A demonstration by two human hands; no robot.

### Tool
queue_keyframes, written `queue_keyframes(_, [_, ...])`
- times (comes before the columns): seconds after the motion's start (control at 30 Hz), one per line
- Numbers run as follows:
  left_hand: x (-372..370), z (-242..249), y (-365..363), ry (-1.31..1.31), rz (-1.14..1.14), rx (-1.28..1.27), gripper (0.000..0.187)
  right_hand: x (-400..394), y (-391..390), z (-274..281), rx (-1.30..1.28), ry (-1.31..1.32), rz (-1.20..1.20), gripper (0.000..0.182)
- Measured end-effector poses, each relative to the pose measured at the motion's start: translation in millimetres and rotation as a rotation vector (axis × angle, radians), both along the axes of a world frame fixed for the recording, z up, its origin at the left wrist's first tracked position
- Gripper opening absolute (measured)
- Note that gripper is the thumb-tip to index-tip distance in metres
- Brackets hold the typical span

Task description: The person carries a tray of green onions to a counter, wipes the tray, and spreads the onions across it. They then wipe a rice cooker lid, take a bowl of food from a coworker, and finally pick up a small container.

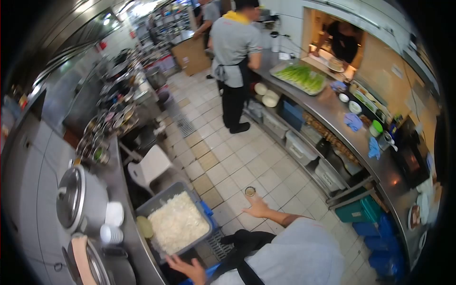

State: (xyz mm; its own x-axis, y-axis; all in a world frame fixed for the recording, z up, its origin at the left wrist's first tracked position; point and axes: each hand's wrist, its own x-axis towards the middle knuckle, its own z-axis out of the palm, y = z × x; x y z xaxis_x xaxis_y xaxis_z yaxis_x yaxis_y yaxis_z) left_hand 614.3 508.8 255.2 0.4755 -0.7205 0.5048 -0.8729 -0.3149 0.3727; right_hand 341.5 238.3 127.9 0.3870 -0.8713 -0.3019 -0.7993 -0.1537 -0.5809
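Note:
My left hand is at the bottom with its fingers spread, close to the near edge of a grey tub full of white, shredded or grainy food. Nothing shows in that hand. To the right of the tub, my right hand reaches out over the tiled floor, thumb and fingers apart. A small round, dark-rimmed thing shows at its fingertips; whether they touch it, I cannot tell. The tub stands beside the left steel counter, with blue plastic at its right side.
A large lidded pot and stacked white cups stand on the left counter. Behind the tub is a white chair. A co-worker stands at the right counter, near a tray of green vegetables. Another person is behind the hatch.

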Motion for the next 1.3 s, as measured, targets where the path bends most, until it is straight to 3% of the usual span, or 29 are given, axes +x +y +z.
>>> queue_keyframes(0.03, [-22.4, -19.4, -13.0, 0.07, -0.047, -0.021, 0.074, -39.4, 0.3, 17.0, 0.136, 0.086, -0.106, 0.096])
queue_keyframes(0.07, [-36.5, -41.1, -25.9, 0.123, -0.142, -0.114, 0.074, -71.5, 1.6, 0.7, 0.188, 0.108, -0.146, 0.099])
queue_keyframes(0.13, [-60.7, -49.9, -44.1, 0.239, -0.257, 0.034, 0.067, -124.2, 5.4, -63.7, 0.297, 0.153, -0.215, 0.103])
queue_keyframes(0.2, [-62.2, -69.2, -59.9, 0.392, -0.352, 0.168, 0.059, -157.0, 25.9, -147.9, 0.452, -0.068, -0.217, 0.105])
queue_keyframes(0.27, [-51.7, -85.9, -69.7, 0.649, -0.452, 0.385, 0.053, -159.6, 44.8, -107.5, 0.815, -0.248, -0.18, 0.095])
queue_keyframes(0.33, [-41.8, -149.8, -73.3, 1.079, -0.388, 0.588, 0.047, -160.7, 54.4, -43.8, 1.12, -0.32, -0.211, 0.086])
queue_keyframes(0.4, [-47.3, -158.4, -113.1, 1.255, -0.297, 0.822, 0.047, -191.8, 52.2, -75.7, 1.279, -0.351, -0.367, 0.077])
queue_keyframes(0.43, [-53.1, -162.4, -134.6, 1.282, -0.259, 0.925, 0.047, -206.5, 49.3, -74.0, 1.397, -0.297, -0.515, 0.075])
queue_keyframes(0.53, [-81.0, -166.2, -210.3, 1.227, -0.262, 1.095, 0.047, -245.6, 30.1, -59.8, 1.405, -0.27, -0.67, 0.068])
queue_keyframes(0.6, [-108.0, -160.2, -264.0, 1.191, -0.279, 1.176, 0.047, -276.1, 12.4, -97.7, 1.433, -0.423, -0.671, 0.062])
queue_keyframes(0.67, [-137.2, -157.8, -312.7, 1.152, -0.307, 1.232, 0.047, -303.4, -11.5, -99.5, 1.398, -0.559, -0.617, 0.053])
queue_keyframes(0.77, [-184.3, -156.1, -379.6, 1.103, -0.366, 1.299, 0.048, -357.8, -41.9, -131.1, 1.254, -0.467, -0.605, 0.049])
queue_keyframes(0.8, [-200.1, -156.2, -399.6, 1.091, -0.39, 1.321, 0.048, -367.8, -61.3, -83.9, 1.133, -0.471, -0.367, 0.043])
queue_keyframes(0.9, [-239.4, -159.4, -453.4, 1.042, -0.453, 1.396, 0.048, -406.1, -100.3, -37.5, 1.354, -0.361, -0.501, 0.037])
queue_keyframes(0.93, [-249.6, -160.8, -468.2, 1.025, -0.466, 1.427, 0.048, -415.7, -113.3, -29.9, 1.165, -0.211, -0.431, 0.036])
queue_keyframes(1.0, [-269.9, -165.0, -498.3, 0.992, -0.507, 1.491, 0.048, -440.1, -142.6, -39.9, 0.731, -0.197, -0.315, 0.035])
queue_keyframes(1.07, [-288.6, -167.8, -530.0, 0.956, -0.549, 1.552, 0.048, -462.9, -167.6, -57.8, -0.162, -0.17, -0.412, 0.035])
queue_keyframes(1.13, [-307.2, -172.2, -566.2, 0.928, -0.601, 1.598, 0.048, -463.7, -207.8, 35.1, -0.334, -0.226, -0.781, 0.036])
queue_keyframes(1.23, [-330.3, -185.4, -630.4, 0.897, -0.705, 1.578, 0.049, -491.2, -259.3, 73.8, -0.513, -0.196, -0.995, 0.04])
queue_keyframes(1.3, [-354.4, -184.9, -680.6, 0.765, -0.773, 1.333, 0.049, -508.3, -288.1, 85.2, -0.613, -0.158, -1.1, 0.041])
